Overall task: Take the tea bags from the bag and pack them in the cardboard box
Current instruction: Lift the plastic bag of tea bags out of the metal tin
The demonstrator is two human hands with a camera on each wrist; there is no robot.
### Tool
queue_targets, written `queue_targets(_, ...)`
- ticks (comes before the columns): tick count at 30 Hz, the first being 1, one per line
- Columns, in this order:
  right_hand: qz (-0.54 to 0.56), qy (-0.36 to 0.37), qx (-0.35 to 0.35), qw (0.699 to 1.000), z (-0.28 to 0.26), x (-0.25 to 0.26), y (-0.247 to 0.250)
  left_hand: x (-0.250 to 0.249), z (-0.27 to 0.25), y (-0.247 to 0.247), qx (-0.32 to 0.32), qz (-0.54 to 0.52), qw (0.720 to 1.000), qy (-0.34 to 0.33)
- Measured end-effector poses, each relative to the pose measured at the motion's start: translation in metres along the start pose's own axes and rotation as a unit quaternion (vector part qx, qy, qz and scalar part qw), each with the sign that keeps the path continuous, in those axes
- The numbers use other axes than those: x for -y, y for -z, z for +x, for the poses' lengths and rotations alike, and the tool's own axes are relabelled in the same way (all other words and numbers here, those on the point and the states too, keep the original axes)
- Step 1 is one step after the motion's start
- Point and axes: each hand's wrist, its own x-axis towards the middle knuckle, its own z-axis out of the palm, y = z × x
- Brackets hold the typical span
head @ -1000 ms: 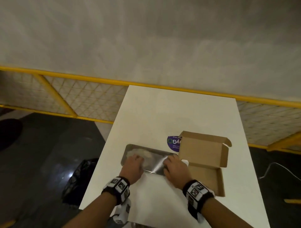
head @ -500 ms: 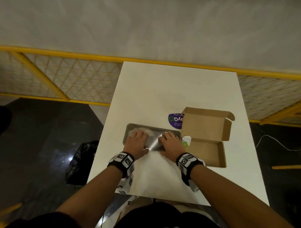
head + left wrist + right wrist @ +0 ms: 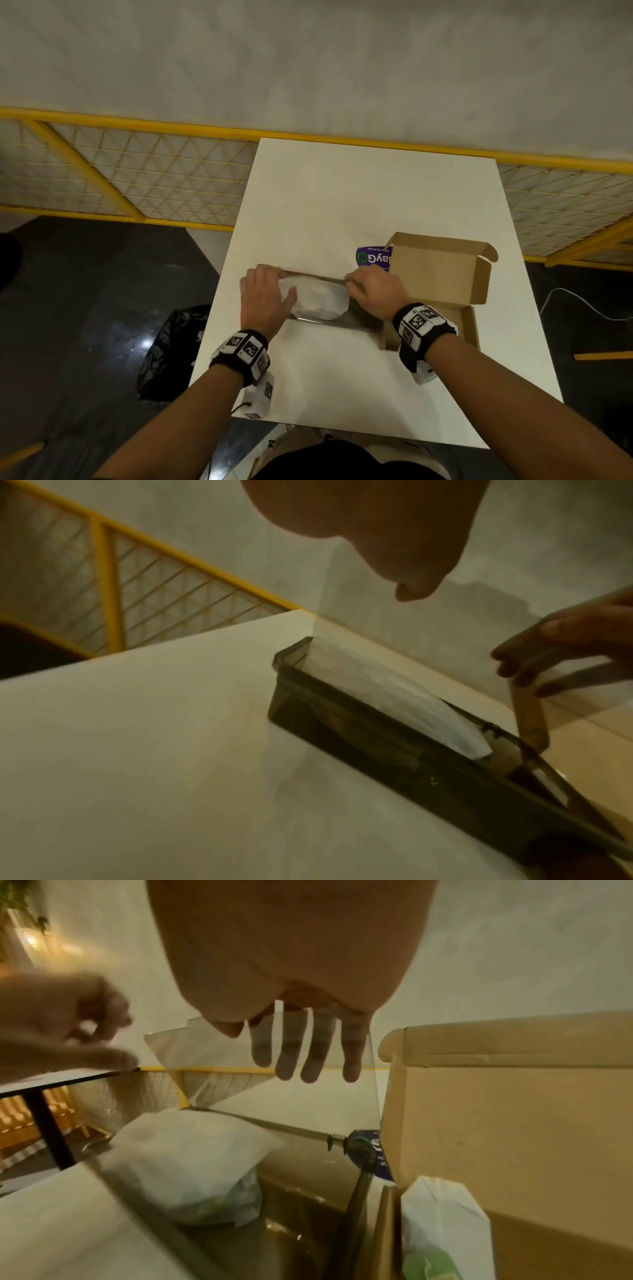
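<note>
Both hands [image 3: 265, 301] [image 3: 376, 294] pinch the clear bag's [image 3: 318, 308] mouth apart, tea bags [image 3: 192, 1167] lying between them.

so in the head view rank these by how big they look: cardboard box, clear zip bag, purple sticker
1. cardboard box, lid flap up
2. clear zip bag, partly hidden by both hands, so its full extent is unsure
3. purple sticker, partly behind the box

The clear zip bag [image 3: 329, 308] lies flat on the counter, mouth pulled open, white tea bags [image 3: 317, 301] bunched inside. Just right of it sits the brown cardboard box [image 3: 442, 274], lid standing upright, one white-and-green tea bag [image 3: 441, 1231] already inside.
</note>
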Motion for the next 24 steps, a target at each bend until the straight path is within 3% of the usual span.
queue_targets(2, -0.012, -0.006, -0.027, 1.000, 0.008, -0.001, 0.004, 0.008, -0.010, -0.009, 0.061, 0.006, 0.998, 0.026)
queue_targets(6, -0.025, -0.042, -0.093, 0.994, 0.028, 0.001, 0.009, 0.021, -0.033, -0.029, 0.237, 0.058, 0.969, -0.030)
queue_targets(9, -0.057, -0.110, -0.178, 0.976, 0.040, 0.003, 0.010, 0.021, -0.038, -0.031, 0.239, 0.057, 0.969, -0.018)
queue_targets(11, -0.081, -0.152, -0.193, 0.966, 0.043, 0.007, 0.010, 0.022, -0.039, -0.032, 0.234, 0.061, 0.970, -0.017)
queue_targets(17, -0.142, -0.113, -0.141, 0.973, 0.038, 0.027, -0.012, 0.027, -0.045, -0.034, 0.229, 0.035, 0.973, -0.015)
queue_targets(24, -0.158, -0.041, 0.051, 0.985, 0.031, 0.053, -0.049, 0.027, -0.047, -0.035, 0.208, -0.017, 0.978, 0.019)
